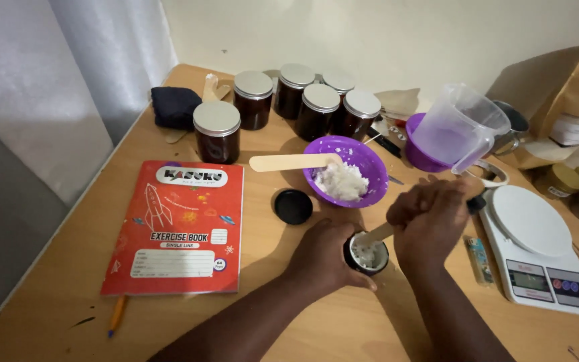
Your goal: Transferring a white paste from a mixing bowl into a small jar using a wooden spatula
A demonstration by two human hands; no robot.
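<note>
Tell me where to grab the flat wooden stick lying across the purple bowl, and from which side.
Take the wooden stick by its free rounded end, which overhangs the purple bowl on the bowl's left above bare table. Come from above and from the left, pinching its two long edges. The other end rests at the white flakes, and the jars crowd the far side.

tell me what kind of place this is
Likely a home worktable for small-batch making, not a factory: lidded jars, a scale and a purple bowl of white stuff share a wooden table with an exercise book.
</note>
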